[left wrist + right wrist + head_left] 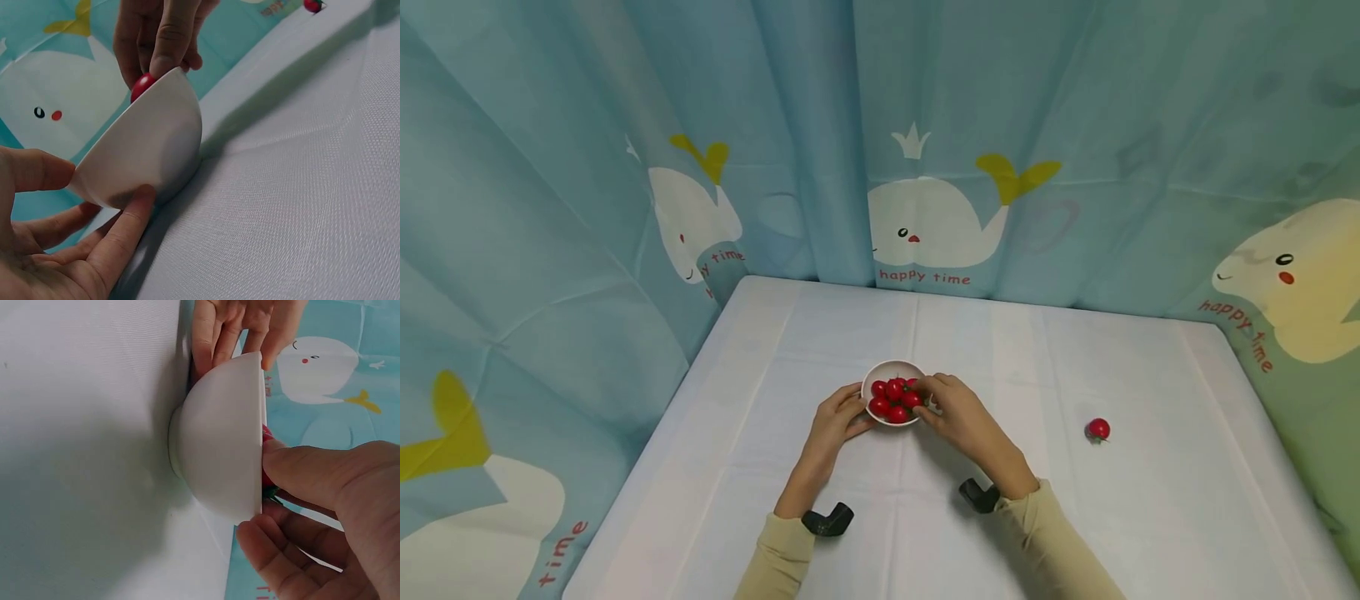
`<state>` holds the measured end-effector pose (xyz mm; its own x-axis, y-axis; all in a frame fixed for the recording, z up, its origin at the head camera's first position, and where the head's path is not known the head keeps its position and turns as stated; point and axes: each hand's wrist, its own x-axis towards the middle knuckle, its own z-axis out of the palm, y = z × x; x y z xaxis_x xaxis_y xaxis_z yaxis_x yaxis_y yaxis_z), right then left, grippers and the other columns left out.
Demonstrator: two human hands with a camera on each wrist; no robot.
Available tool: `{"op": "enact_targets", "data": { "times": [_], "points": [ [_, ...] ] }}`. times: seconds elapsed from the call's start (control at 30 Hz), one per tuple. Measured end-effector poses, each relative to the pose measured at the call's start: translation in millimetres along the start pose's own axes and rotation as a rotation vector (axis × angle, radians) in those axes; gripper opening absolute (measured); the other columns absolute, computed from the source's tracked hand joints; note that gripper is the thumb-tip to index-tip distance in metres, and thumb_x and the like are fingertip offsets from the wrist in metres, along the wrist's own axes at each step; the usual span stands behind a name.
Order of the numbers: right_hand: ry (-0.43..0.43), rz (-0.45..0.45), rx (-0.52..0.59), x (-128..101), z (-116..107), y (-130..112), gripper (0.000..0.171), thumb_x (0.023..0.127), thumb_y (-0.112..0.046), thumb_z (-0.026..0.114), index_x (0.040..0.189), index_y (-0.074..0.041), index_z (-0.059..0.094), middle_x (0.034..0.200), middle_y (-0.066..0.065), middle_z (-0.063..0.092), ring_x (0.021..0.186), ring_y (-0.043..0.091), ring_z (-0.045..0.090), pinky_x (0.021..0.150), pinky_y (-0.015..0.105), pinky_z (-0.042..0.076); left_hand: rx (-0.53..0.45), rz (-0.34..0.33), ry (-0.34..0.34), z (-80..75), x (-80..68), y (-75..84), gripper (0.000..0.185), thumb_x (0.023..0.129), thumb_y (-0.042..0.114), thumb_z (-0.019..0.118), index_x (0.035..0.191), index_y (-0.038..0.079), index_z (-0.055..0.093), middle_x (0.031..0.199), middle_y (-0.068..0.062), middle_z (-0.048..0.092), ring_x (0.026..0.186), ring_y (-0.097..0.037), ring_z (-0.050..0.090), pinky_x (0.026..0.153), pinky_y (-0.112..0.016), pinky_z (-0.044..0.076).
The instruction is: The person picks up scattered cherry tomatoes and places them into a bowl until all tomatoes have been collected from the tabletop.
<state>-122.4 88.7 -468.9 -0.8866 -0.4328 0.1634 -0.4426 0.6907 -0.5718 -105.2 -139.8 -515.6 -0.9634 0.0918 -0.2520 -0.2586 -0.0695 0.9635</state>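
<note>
A small white bowl (pixel 895 369) full of several red cherry tomatoes (pixel 894 390) stands on the table in the head view. My left hand (pixel 835 423) holds it from the left, with the thumb at the rim and fingers against its lower side, as the left wrist view shows. On the opposite side, my right hand (pixel 958 417) reaches to the rim. Its thumb and fingers pinch a cherry tomato (pixel 267 478) with a green stem there, largely hidden by the thumb and the bowl in the right wrist view.
One more cherry tomato (pixel 1098 429) lies apart on the white tablecloth (pixel 1000 533), to the right of my right hand. Blue curtains (pixel 820 167) printed with whales hang along the table's back and sides. A black band piece (pixel 829 520) sits at each wrist.
</note>
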Motion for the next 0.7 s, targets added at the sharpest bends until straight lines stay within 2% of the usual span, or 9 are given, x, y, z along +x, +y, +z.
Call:
{"op": "enact_targets", "data": {
  "times": [0.3, 0.47, 0.7],
  "points": [
    [-0.025, 0.025, 0.016, 1.1, -1.3, 0.7, 0.03, 0.09, -0.012, 0.082, 0.118, -0.007, 0.072, 0.101, 0.004, 0.07, 0.09, 0.019, 0.062, 0.073, 0.028, 0.057, 0.02, 0.015, -0.013, -1.1, -1.4, 0.3, 0.05, 0.109, 0.017, 0.052, 0.153, -0.005, 0.044, 0.151, -0.032, 0.051, 0.129, -0.035, 0.064, 0.099, -0.036, 0.063],
    [-0.016, 0.021, 0.002, 0.9, -2.9, -0.8, 0.029, 0.09, -0.012, 0.082, 0.117, -0.006, 0.072, 0.104, 0.005, 0.07, 0.088, 0.017, 0.061, 0.074, 0.028, 0.058, 0.006, -0.004, -0.001, -0.8, -1.5, 1.7, 0.048, 0.108, 0.016, 0.053, 0.153, -0.001, 0.047, 0.151, -0.027, 0.053, 0.131, -0.034, 0.063, 0.101, -0.036, 0.063],
    [-0.015, 0.013, -0.013, 0.3, -6.3, -2.7, 0.028, 0.09, -0.011, 0.083, 0.115, -0.005, 0.072, 0.106, 0.006, 0.072, 0.089, 0.02, 0.065, 0.076, 0.031, 0.061, 0.007, 0.005, -0.005, -0.7, -0.9, 0.5, 0.049, 0.109, 0.015, 0.053, 0.153, -0.004, 0.044, 0.153, -0.03, 0.05, 0.136, -0.042, 0.058, 0.104, -0.041, 0.061]
  ]
}}
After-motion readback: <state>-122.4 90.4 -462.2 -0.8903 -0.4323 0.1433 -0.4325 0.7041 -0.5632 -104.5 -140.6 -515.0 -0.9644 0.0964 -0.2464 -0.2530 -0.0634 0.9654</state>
